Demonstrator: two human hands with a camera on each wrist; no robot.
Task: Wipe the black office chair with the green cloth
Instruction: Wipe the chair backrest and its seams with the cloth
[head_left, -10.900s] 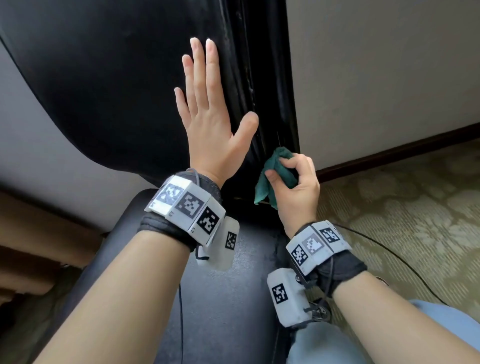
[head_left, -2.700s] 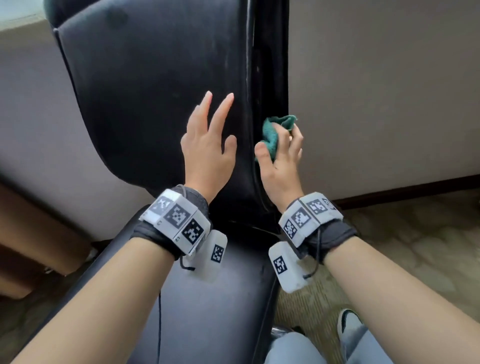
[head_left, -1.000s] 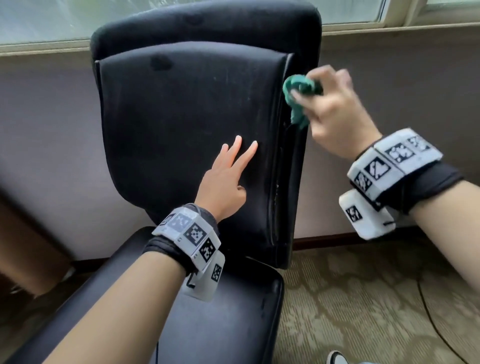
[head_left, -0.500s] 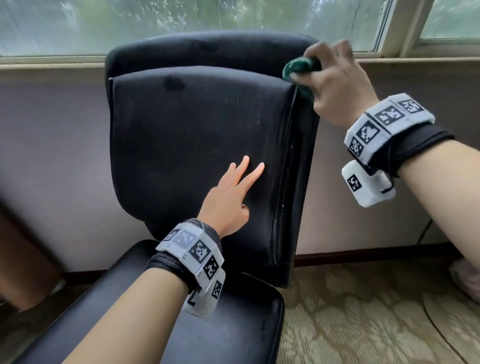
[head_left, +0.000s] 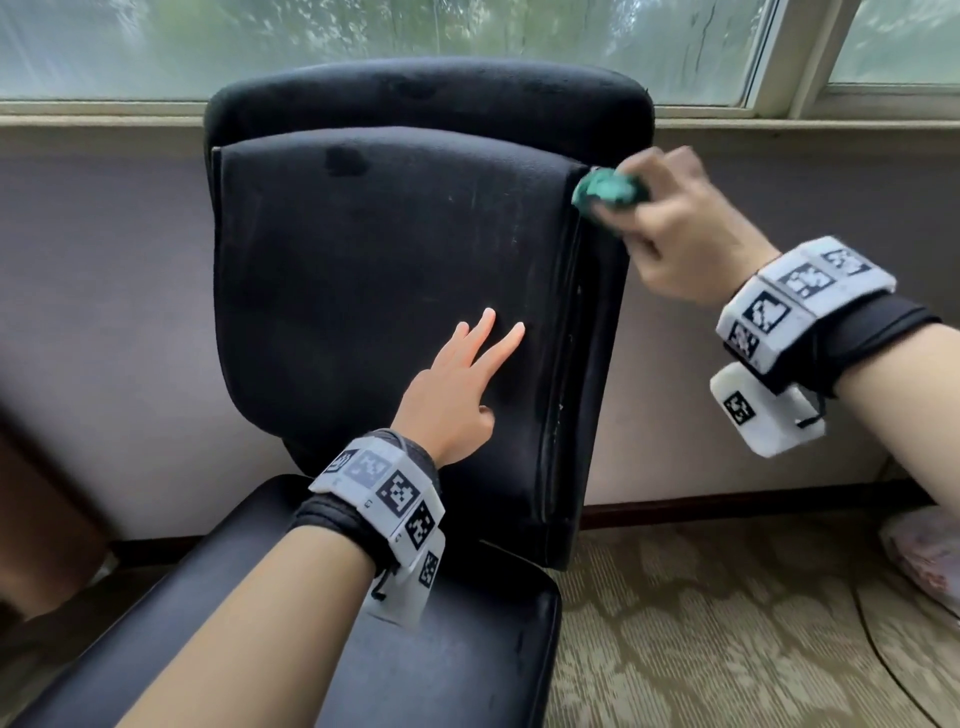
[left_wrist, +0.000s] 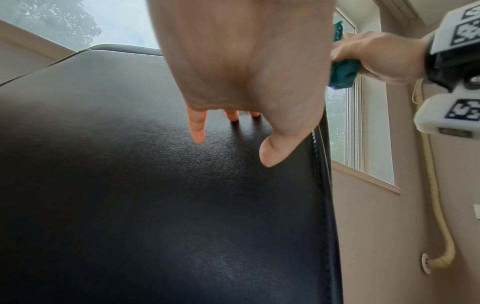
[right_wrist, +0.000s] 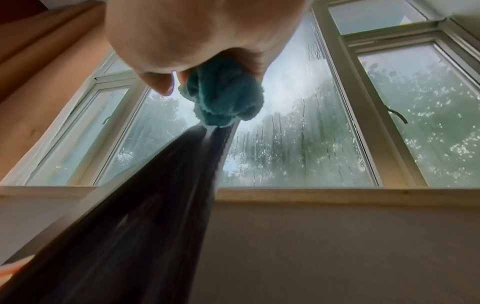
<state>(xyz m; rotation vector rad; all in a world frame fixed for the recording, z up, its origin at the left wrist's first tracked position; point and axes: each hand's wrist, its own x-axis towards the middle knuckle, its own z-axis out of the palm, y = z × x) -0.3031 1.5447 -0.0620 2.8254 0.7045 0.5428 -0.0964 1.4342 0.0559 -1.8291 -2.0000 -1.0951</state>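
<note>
The black office chair (head_left: 374, 270) faces me, its backrest upright before the window wall. My right hand (head_left: 660, 228) grips the bunched green cloth (head_left: 605, 191) against the upper right edge of the backrest; in the right wrist view the cloth (right_wrist: 223, 96) sits on the chair's side edge (right_wrist: 161, 205). My left hand (head_left: 457, 384) presses straight fingers on the lower middle of the backrest. From the left wrist, the fingertips (left_wrist: 198, 131) touch the black surface (left_wrist: 130, 185), with the cloth (left_wrist: 342, 74) at upper right.
A window sill (head_left: 779, 122) and grey wall run behind the chair. The black seat (head_left: 457, 639) lies below my left arm. Patterned carpet (head_left: 701, 623) spreads to the right, with a thin cable (head_left: 883, 654) and a pale bundle (head_left: 930, 551) at the far right.
My right hand, after rising with the cloth along the backrest's right edge to its top, has dropped a little down that edge. The left hand stays pressed on the backrest.
</note>
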